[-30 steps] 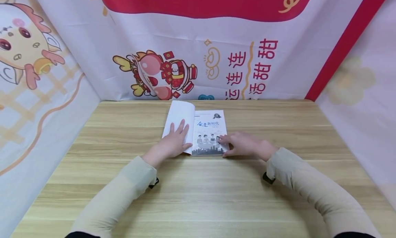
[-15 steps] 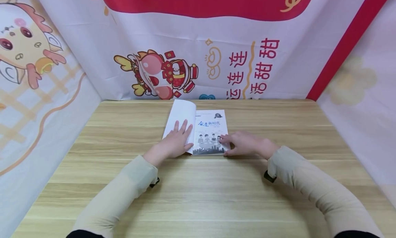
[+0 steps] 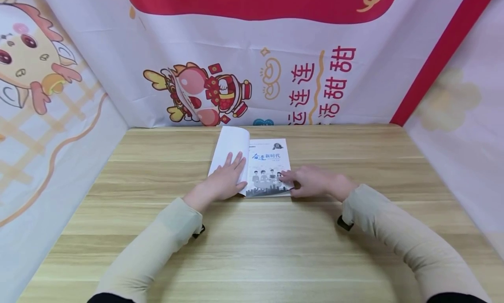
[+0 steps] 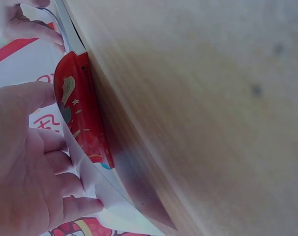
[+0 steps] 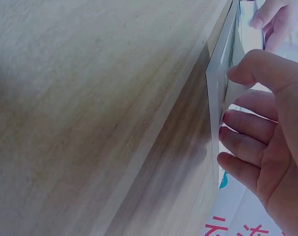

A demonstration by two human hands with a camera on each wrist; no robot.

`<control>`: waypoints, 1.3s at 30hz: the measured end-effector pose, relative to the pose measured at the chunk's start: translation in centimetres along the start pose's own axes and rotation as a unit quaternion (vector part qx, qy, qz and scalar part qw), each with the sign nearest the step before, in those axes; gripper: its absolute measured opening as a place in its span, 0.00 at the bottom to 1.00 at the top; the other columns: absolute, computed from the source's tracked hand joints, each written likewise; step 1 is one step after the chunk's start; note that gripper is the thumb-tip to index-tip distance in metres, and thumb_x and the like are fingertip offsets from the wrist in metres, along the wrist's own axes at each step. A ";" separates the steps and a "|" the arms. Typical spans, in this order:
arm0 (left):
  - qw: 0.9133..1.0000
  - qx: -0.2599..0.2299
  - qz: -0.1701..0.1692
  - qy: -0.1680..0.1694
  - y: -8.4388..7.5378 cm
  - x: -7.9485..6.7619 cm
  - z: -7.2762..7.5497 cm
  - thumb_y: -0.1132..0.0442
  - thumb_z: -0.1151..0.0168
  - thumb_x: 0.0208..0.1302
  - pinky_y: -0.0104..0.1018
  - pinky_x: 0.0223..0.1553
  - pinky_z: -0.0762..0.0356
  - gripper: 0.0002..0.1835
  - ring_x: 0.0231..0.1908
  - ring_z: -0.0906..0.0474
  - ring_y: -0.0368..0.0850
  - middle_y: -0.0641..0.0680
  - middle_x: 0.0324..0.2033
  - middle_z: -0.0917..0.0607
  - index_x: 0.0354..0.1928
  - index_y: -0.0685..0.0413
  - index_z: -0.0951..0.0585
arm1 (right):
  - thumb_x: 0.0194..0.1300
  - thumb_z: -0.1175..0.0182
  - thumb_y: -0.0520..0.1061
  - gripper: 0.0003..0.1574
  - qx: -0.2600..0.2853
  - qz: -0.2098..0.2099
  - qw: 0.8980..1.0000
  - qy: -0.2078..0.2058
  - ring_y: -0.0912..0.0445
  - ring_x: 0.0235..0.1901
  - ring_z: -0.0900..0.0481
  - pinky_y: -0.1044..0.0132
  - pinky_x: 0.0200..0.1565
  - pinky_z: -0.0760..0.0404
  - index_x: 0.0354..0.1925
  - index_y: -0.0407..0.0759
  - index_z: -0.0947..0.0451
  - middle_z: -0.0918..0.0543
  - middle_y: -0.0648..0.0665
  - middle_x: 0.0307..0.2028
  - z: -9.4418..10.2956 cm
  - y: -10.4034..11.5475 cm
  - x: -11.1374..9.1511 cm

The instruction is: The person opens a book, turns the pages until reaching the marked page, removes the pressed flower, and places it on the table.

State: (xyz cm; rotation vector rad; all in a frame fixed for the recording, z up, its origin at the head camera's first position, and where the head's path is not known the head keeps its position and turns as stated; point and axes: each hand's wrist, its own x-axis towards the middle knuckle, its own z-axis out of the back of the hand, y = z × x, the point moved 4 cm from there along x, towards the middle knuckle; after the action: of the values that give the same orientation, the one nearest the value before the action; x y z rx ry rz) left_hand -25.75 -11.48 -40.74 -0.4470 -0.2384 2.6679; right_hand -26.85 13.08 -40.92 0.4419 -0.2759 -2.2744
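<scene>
In the head view an open book lies on the table, its white inside cover (image 3: 231,141) turned to the left and its title page (image 3: 264,156) facing up. Straight, spread fingers of my left hand (image 3: 225,181) rest on the inside cover near the spine. The left wrist view shows the red outside of the cover (image 4: 79,108) bowed up from the table. My right hand (image 3: 315,182) is at the title page's lower right corner, which is lifted. In the right wrist view the thumb and forefinger of that hand (image 5: 274,128) pinch the page above the page block (image 5: 214,128).
A wood-grain table (image 3: 252,250) spreads around the book. Behind it hangs a printed cloth (image 3: 220,36) with a red band and cartoon figures, and more cloth covers the left side (image 3: 23,132) and right side (image 3: 453,132).
My right thumb has shifted in at the lower right corner, and the title page's corner has lifted a little. The left hand has stayed nearly still on the cover.
</scene>
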 end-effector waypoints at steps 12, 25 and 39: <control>1.000 -0.022 0.003 -0.008 0.2 0.0 -0.3 0.46 0.47 0.78 0.66 0.72 0.51 0.43 0.78 0.70 0.63 0.59 0.81 0.62 0.81 0.60 0.52 | 0.70 0.34 0.38 0.16 0.001 0.026 0.998 -0.057 0.56 0.40 0.14 0.61 0.46 0.15 0.55 0.44 0.13 0.13 0.44 0.53 0.7 -0.3 1.1; 1.000 -0.027 0.001 -0.015 0.3 0.0 -0.2 0.46 0.46 0.78 0.65 0.73 0.51 0.43 0.78 0.69 0.63 0.59 0.81 0.61 0.81 0.60 0.52 | 0.66 0.29 0.43 0.05 -0.015 0.025 0.988 -0.153 0.63 0.25 0.19 0.68 0.32 0.17 0.38 0.42 0.12 0.11 0.49 0.30 1.5 -0.3 2.2; 0.999 -0.039 -0.002 -0.017 0.3 0.1 -0.2 0.47 0.45 0.77 0.66 0.73 0.51 0.43 0.79 0.69 0.62 0.59 0.81 0.60 0.81 0.60 0.52 | 0.64 0.27 0.56 0.28 -0.006 -0.082 0.965 -0.247 0.47 0.50 0.18 0.51 0.54 0.18 0.56 0.43 0.18 0.17 0.40 0.54 1.6 -0.1 3.0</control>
State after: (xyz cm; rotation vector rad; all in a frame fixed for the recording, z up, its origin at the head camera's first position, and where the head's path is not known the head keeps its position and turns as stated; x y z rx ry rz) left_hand -25.88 -11.71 -40.99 -0.4252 -0.3553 2.6709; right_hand -29.46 11.03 -40.14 -0.1257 -0.4886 -2.5241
